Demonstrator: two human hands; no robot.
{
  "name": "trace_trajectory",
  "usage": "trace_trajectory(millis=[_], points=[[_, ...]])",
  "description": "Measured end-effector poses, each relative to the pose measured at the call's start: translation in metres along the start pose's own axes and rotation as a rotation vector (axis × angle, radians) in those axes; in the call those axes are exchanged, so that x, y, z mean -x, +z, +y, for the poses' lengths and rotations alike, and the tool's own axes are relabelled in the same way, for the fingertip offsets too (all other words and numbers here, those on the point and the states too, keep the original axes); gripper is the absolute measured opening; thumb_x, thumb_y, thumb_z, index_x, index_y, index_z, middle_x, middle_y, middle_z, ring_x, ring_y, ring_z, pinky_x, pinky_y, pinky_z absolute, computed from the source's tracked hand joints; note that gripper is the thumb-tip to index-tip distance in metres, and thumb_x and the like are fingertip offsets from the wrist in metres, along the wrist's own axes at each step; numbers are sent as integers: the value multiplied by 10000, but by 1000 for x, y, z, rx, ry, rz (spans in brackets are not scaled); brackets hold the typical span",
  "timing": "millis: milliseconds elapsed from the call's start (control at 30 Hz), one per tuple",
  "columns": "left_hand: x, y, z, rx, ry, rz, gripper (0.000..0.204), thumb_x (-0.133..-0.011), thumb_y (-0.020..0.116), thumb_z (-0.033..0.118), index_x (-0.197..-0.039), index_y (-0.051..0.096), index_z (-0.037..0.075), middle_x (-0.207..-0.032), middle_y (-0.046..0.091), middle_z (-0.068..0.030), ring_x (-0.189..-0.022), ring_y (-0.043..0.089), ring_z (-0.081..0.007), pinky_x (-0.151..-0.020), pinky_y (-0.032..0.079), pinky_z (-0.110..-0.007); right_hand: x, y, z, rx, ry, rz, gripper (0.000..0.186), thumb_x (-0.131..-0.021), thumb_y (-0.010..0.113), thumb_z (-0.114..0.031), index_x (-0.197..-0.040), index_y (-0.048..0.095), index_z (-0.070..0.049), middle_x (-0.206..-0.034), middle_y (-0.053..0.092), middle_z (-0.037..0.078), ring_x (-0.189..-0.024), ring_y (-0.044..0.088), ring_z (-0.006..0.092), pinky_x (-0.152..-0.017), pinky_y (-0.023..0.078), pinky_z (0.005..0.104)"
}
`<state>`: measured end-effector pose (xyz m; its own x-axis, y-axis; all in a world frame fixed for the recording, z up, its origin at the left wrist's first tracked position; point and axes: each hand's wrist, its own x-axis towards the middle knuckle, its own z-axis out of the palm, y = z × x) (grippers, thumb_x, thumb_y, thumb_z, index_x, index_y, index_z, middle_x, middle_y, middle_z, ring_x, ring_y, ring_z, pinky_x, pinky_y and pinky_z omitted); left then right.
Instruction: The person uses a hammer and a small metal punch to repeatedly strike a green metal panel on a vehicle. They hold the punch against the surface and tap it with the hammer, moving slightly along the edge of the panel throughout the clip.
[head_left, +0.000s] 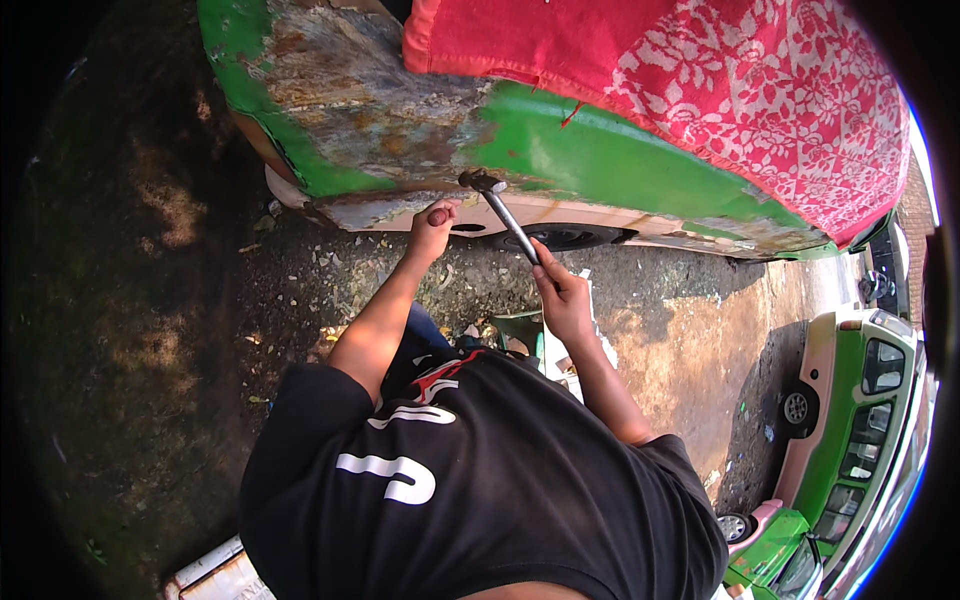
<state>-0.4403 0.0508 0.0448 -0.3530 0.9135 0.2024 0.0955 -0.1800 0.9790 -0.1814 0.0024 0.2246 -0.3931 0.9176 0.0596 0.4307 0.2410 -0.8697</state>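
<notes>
Clearly, the right grip [566,300] at three o'clock is wrapped round the hammer [512,226], whose head points toward twelve, by the lower edge of the rusty green vehicle [560,145]; whether it touches, I cannot tell. That edge runs from ten to nearly three. At eleven, the left grip [431,236] is clenched on a brown handle [438,217]. Bare ground [680,340] gives room at three

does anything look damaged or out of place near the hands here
Yes: the green bodywork beside the hammer looks damaged. Toward the left, a large bare patch shows mottled brown and grey, apparently rust, where green paint is missing.
</notes>
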Motion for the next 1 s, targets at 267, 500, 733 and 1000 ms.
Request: trace_trajectory(millis=[267, 500, 733, 1000], points=[[15, -9, 9, 1, 73, 11, 98, -845, 600, -75, -860, 564, 16, -1120, 667, -131, -1081, 603, -193, -926, 437, -291, 16, -8, 33, -105, 157, 46, 405, -972, 555, -112, -1377, 551, -128, -729, 462, -56, -653, 401, 53, -606, 377, 206], [16, -5, -9, -14, 76, 9, 100, -829, 599, -81, -854, 564, 9, -1015, 671, -111, -1094, 620, -212, -881, 457, -288, 25, -6, 53, -191, 221, 74, 381, -982, 556, -104, -1362, 552, -86, -832, 576, -26, -739, 456, 55, -687, 420, 215], [15, 3, -2, 33, 207, -28, 153, -788, 595, -118, -860, 563, 14, -871, 615, -69, -1016, 629, -218, -866, 464, -313, 31, -13, 48, -190, 319, 58, 372, -986, 548, -109, -1356, 553, -73, -906, 606, -5, -807, 477, 53, -732, 426, 211], [12, 0, -11, -2, 251, -116, 229, -783, 578, -160, -915, 580, 27, -1037, 635, -102, -1050, 593, -194, -888, 449, -298, 29, -14, 50, -164, 298, 51, 371, -987, 544, -114, -1356, 553, -71, -909, 615, 4, -804, 479, 56, -732, 427, 213]])
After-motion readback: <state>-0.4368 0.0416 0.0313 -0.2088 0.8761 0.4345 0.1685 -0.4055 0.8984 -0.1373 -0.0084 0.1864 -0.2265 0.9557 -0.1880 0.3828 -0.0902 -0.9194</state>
